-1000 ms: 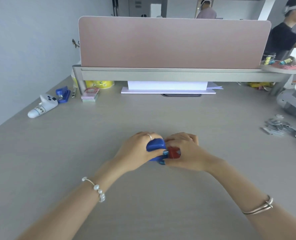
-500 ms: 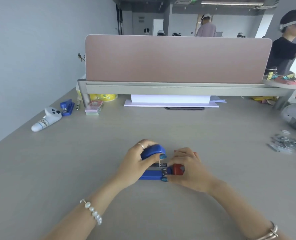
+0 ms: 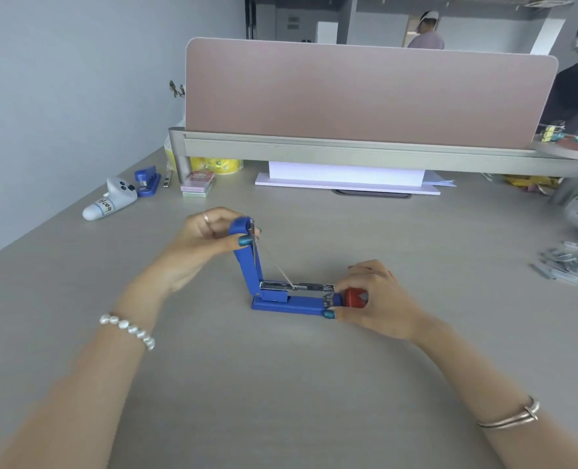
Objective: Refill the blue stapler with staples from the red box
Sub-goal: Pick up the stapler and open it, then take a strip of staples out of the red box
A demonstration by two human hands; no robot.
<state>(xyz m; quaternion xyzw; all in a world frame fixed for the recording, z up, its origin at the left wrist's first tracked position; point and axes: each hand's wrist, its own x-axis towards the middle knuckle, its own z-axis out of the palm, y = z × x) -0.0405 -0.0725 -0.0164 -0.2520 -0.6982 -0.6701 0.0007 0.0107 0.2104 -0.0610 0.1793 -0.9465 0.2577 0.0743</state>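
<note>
The blue stapler (image 3: pixel 291 304) lies on the grey desk with its base flat and its top arm (image 3: pixel 247 252) swung up nearly vertical. The metal staple channel (image 3: pixel 297 286) is exposed, and a thin spring runs from the arm down to it. My left hand (image 3: pixel 203 245) pinches the tip of the raised arm. My right hand (image 3: pixel 378 299) holds the small red box (image 3: pixel 355 297) in its fingers and also touches the front end of the stapler base.
A pile of loose grey staples (image 3: pixel 565 264) lies at the right. A second blue stapler (image 3: pixel 147 181), a white controller (image 3: pixel 111 201) and pink packets (image 3: pixel 197 184) sit at the back left. A pink divider (image 3: pixel 365 93) stands behind; people stand beyond it.
My left hand has lifted the stapler's top arm from closed to nearly upright, exposing the staple channel. My right hand stayed at the front end with the red box.
</note>
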